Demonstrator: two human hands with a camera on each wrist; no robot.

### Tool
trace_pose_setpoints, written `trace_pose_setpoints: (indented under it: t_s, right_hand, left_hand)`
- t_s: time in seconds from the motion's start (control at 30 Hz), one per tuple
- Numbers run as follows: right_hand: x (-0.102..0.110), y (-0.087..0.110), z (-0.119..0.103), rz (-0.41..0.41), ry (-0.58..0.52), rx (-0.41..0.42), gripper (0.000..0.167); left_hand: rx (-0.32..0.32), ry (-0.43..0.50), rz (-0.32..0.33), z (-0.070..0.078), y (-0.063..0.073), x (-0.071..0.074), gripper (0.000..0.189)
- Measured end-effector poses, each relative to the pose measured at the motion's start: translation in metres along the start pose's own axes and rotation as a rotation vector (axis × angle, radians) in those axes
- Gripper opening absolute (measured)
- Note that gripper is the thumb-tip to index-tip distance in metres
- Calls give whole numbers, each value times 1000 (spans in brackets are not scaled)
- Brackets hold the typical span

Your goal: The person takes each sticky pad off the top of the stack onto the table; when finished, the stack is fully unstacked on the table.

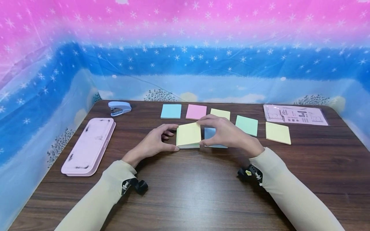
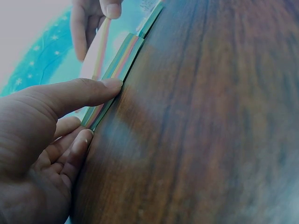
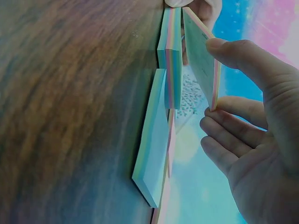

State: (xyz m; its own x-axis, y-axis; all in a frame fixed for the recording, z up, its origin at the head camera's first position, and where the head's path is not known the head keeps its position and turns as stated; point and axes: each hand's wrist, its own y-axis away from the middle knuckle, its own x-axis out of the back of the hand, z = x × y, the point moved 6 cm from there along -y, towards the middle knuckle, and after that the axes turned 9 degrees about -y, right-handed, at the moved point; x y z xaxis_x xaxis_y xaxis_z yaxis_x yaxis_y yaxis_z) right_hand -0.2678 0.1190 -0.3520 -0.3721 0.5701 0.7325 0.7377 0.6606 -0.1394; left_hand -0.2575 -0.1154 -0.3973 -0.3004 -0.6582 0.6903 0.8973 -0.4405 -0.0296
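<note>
My left hand (image 1: 151, 141) grips the left side of a stack of sticky note pads (image 2: 124, 58) lying on the table, thumb at its near edge. The stack's side shows green, pink, yellow and blue layers. Above it, my right hand (image 1: 224, 132) pinches a yellow-topped sticky note pad (image 1: 188, 134) by its right edge. This pad has a pink layer and a green underside (image 3: 198, 51), and tilts up from the stack on the right. A blue sticky note pad (image 1: 210, 132) lies partly hidden under the right hand.
Further pads lie behind and rightward: light blue (image 1: 171, 111), pink (image 1: 196, 111), yellow (image 1: 220, 113), green (image 1: 246, 125) and pale yellow (image 1: 278, 132). A pink pencil case (image 1: 88, 146) and blue stapler (image 1: 119, 108) are at left. A flat pink packet (image 1: 296, 115) lies back right.
</note>
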Motion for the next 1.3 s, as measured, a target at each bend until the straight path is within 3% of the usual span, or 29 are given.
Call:
trace_pose_setpoints:
  t_s: [0.53,0.93,1.3]
  right_hand:
    - [20,20,3,55,18,20,68]
    - [46,63,13,136,105,2,67]
    - [66,102,23,165,123,-96,71]
  left_hand:
    - [3,-5,0,-2,0,-3,82]
    - [-7,-7,-2,-1,-2,-4,82]
    - [-5,2,0,-2,0,-1,82]
